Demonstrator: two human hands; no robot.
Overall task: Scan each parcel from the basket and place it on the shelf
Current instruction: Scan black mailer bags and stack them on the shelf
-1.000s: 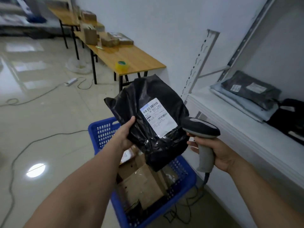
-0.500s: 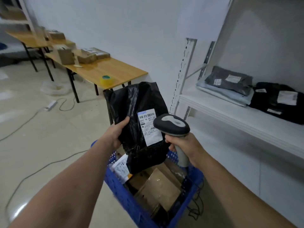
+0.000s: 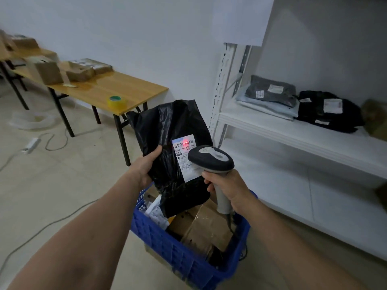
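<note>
My left hand [image 3: 144, 165] grips the left edge of a black plastic parcel [image 3: 167, 130], held upright above the blue basket [image 3: 178, 248]. Its white label [image 3: 185, 155] faces me, with a red scanner dot on the barcode. My right hand [image 3: 225, 185] grips the handle of a grey barcode scanner [image 3: 210, 158], whose head sits just in front of the label. Brown cardboard parcels [image 3: 207, 225] lie in the basket. The white shelf [image 3: 293, 132] at right carries a grey parcel [image 3: 270, 91] and a black parcel [image 3: 326, 109].
A wooden table [image 3: 109, 88] stands behind at left with cardboard boxes [image 3: 49, 72] and a yellow tape roll [image 3: 116, 101]. Cables and a power strip [image 3: 31, 144] lie on the tiled floor. A lower shelf board [image 3: 314, 206] runs beneath the loaded one.
The scanner has moved closer to the label and a red light now shows on the barcode. The view has swung right, showing more of the shelf.
</note>
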